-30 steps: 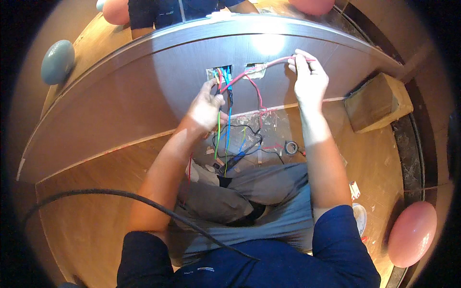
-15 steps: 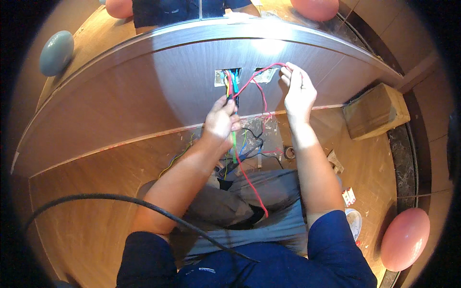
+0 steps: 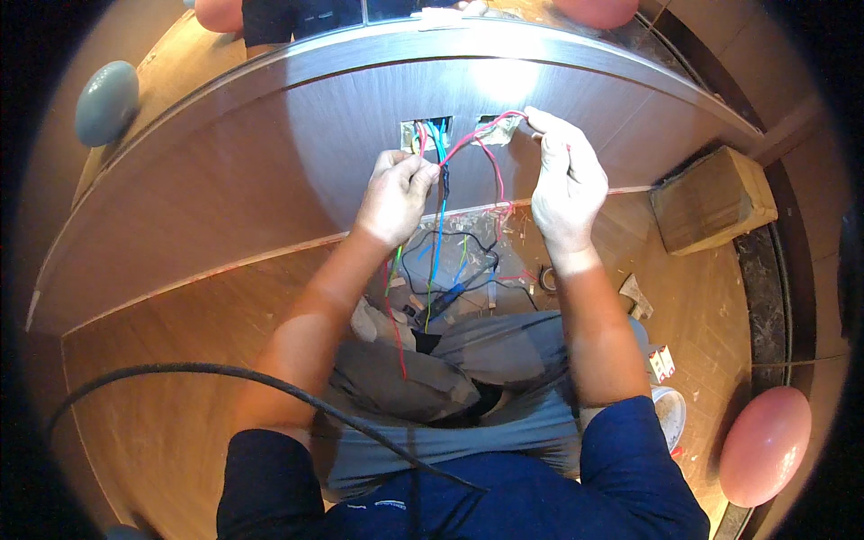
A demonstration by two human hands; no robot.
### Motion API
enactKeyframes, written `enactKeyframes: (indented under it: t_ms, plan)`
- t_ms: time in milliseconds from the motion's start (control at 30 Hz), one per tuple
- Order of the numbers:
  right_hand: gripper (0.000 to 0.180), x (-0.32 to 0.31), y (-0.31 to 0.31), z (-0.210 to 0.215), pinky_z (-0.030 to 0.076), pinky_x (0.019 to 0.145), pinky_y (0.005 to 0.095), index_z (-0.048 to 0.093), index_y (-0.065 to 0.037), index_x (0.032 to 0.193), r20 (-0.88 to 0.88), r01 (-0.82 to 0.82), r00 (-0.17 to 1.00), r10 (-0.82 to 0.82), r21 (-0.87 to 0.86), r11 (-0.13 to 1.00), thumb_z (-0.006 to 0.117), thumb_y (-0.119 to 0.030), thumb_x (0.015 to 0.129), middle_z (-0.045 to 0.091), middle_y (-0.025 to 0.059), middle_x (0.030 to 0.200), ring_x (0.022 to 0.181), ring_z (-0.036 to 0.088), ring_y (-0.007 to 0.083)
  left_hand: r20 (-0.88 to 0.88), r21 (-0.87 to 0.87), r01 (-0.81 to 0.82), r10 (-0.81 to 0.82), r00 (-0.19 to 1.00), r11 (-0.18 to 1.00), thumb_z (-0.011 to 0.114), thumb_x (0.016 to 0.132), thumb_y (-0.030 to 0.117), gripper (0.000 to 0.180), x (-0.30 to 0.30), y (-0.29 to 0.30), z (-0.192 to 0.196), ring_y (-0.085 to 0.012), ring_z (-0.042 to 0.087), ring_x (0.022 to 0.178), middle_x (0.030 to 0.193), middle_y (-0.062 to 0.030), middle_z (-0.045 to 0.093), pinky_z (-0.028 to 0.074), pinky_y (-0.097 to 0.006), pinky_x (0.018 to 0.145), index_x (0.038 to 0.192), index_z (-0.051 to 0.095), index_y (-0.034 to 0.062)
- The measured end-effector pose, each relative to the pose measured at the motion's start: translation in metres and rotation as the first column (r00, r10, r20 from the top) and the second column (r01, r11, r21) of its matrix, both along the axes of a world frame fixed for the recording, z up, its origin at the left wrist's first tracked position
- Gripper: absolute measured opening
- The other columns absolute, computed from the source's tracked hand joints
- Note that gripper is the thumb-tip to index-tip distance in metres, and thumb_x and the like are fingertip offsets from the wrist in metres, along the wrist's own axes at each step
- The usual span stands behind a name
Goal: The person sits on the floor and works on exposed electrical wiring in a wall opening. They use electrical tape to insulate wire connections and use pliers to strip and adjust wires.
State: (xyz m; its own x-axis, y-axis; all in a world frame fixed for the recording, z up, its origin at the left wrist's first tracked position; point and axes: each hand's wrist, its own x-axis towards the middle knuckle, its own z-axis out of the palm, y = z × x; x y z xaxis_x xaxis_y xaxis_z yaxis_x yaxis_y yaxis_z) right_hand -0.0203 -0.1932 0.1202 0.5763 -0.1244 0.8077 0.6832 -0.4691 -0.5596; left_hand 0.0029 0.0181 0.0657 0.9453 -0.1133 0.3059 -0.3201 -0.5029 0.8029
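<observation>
Two rectangular cut-outs sit side by side in an upright wood-grain panel [image 3: 342,135]. From the left cut-out [image 3: 412,137] come red, blue and other coloured wires. My left hand [image 3: 396,191] pinches red wire just below that opening, and a red tail hangs down from it past my wrist. Blue wires [image 3: 439,234] drop beside its fingertips, with black wrapping on part of them. My right hand [image 3: 569,184] pinches the looped end of the red wire [image 3: 477,133], which stretches between both hands in front of the right cut-out [image 3: 498,135]. Another red strand [image 3: 497,171] hangs below it.
Wire scraps, a black cord and a dark tool [image 3: 441,306] lie on the floor between the panel and my knees. A wooden block [image 3: 711,202] stands at the right, near a tape roll [image 3: 547,277]. A white tub [image 3: 668,418] and pink balloon [image 3: 765,447] are lower right. A black cable [image 3: 225,370] arches across the left.
My left hand has moved slightly up and left, and the hanging red tail has swung left. Blue wires now hang apart from that hand. My right hand has shifted slightly, still pinching the red wire.
</observation>
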Motion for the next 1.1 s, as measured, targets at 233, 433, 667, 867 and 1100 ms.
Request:
enactKeyframes:
  t_ms: [233, 433, 667, 867, 1100]
  plan:
    - [0.031, 0.040, -0.017, -0.011, 0.056, 0.067, 0.0273, 0.069, 0.001, 0.099, -0.403, 0.089, 0.912, 0.079, 0.381, 0.920, 0.052, -0.024, 0.106, 0.070, 0.0079, 0.090, 0.077, 0.067, 0.0131, 0.130, 0.114, -0.046, 0.031, 0.991, 0.992, 0.057, 0.098, 0.027, 0.031, 0.007, -0.008, 0.006, -0.0402, 0.064, 0.077, 0.095, -0.0231, 0.062, 0.054, -0.048, 0.076, 0.088, 0.070, 0.0003]
    - [0.034, 0.027, -0.031, -0.058, 0.052, 0.053, 0.0285, 0.065, -0.001, 0.086, -0.782, 0.142, 0.618, 0.085, 0.218, 0.966, 0.056, -0.029, 0.104, 0.065, 0.0063, 0.069, 0.055, 0.061, 0.0130, 0.109, 0.368, -0.110, 0.075, 0.991, 0.923, 0.064, 0.095, 0.028, 0.024, 0.007, -0.002, 0.011, -0.0445, 0.066, 0.090, 0.105, -0.0230, 0.062, 0.054, -0.052, 0.081, 0.101, 0.068, 0.0055]
    - [0.034, 0.026, 0.007, -0.068, 0.052, 0.058, 0.0308, 0.067, 0.004, 0.088, -0.772, -0.149, 0.636, -0.009, -0.134, 0.980, 0.056, -0.025, 0.101, 0.065, 0.0089, 0.068, 0.058, 0.064, 0.0138, 0.293, 0.482, -0.149, 0.001, 0.956, 0.863, 0.071, 0.090, 0.023, 0.030, 0.001, 0.011, 0.028, -0.0416, 0.066, 0.091, 0.109, -0.0189, 0.062, 0.054, -0.048, 0.082, 0.116, 0.067, 0.0103]
    - [0.025, 0.035, 0.039, -0.044, 0.054, 0.070, 0.0429, 0.070, -0.005, 0.095, -0.352, -0.038, 0.919, -0.179, -0.530, 0.847, 0.057, -0.026, 0.100, 0.068, 0.0202, 0.082, 0.075, 0.067, 0.0412, -0.052, 0.078, 0.112, -0.108, 0.993, 0.991, 0.060, 0.100, 0.024, 0.020, -0.029, -0.013, -0.007, -0.0238, 0.064, 0.068, 0.086, -0.0095, 0.068, 0.052, -0.036, 0.064, 0.107, 0.068, 0.0071]
    - [0.036, 0.040, 0.044, -0.042, 0.057, 0.083, 0.0324, 0.067, 0.004, 0.111, -0.408, -0.348, 0.700, 0.586, 0.522, 0.779, 0.053, -0.028, 0.105, 0.073, 0.0164, 0.103, 0.088, 0.071, 0.0214, -0.179, -0.712, -0.044, -0.121, 0.976, 0.701, 0.062, 0.102, 0.027, 0.026, -0.014, -0.040, -0.036, -0.0101, 0.056, 0.056, 0.083, -0.0041, 0.059, 0.045, -0.026, 0.048, 0.107, 0.059, 0.0016]
